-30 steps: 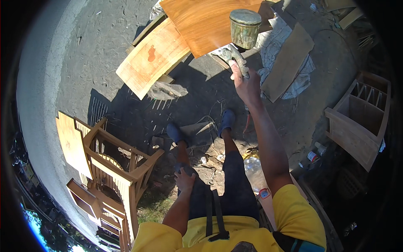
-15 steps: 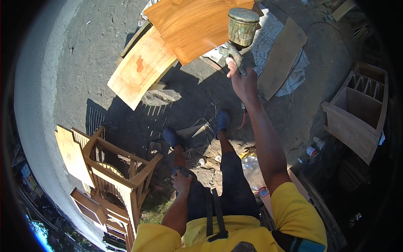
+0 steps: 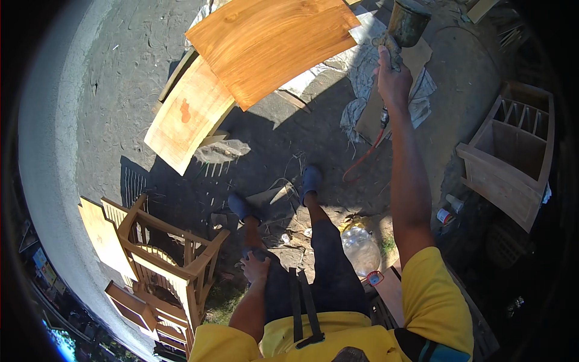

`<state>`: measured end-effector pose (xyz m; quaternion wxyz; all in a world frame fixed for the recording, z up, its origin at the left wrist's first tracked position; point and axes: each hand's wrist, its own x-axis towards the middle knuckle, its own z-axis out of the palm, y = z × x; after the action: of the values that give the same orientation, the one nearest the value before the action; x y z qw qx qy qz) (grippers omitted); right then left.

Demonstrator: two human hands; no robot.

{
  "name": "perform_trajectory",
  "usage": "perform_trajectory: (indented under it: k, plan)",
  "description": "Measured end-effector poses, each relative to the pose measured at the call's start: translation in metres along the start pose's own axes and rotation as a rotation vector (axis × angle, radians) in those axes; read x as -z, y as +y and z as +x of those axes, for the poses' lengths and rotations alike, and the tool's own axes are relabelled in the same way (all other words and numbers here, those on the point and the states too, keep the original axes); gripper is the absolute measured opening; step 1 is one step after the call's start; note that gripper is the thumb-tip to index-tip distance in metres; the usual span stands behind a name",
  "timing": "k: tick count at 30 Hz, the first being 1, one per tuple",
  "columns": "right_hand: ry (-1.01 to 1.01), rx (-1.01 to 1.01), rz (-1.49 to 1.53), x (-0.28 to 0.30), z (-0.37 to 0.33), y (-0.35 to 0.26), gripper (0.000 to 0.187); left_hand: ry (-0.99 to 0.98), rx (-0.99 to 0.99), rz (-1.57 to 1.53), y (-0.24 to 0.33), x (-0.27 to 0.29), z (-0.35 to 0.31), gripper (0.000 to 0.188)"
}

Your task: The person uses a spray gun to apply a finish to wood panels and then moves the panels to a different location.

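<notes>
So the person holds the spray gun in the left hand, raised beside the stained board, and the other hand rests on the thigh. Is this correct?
Not quite. The head view shows the spray gun in the right hand, raised beside the stained board. It is the left hand that rests on the thigh. The rest is correct.

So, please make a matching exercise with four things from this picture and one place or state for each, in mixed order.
Things:
1. spray gun
2. left hand
3. clear plastic bottle
4. wooden chair frame

Places or states:
a. resting on the left thigh
b. lying on the ground beside the right leg
c. gripped in the raised right hand
d. standing at the lower left

Pairs: 1-c, 2-a, 3-b, 4-d
</notes>
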<state>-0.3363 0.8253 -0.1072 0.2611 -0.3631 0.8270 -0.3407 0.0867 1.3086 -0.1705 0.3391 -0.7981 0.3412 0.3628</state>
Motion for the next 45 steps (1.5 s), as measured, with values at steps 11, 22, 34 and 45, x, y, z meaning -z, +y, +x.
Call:
perform_trajectory:
  k: [11,22,34,45]
  plan:
    - [-0.234,-0.013,0.063,-0.002,-0.098,-0.009,0.038,0.020,0.021,-0.002,0.005,0.008,-0.002,0.081]
    - [-0.542,0.177,0.076,-0.047,-0.204,-0.011,0.031,0.023,0.017,-0.008,-0.004,-0.002,-0.001,0.082]
    - [-0.548,0.215,0.029,-0.049,-0.221,-0.019,0.032,0.011,0.033,-0.033,-0.007,0.004,0.002,0.082]
    - [-0.195,-0.066,0.056,0.005,-0.097,-0.004,0.040,0.012,0.036,0.010,0.010,0.009,-0.004,0.082]
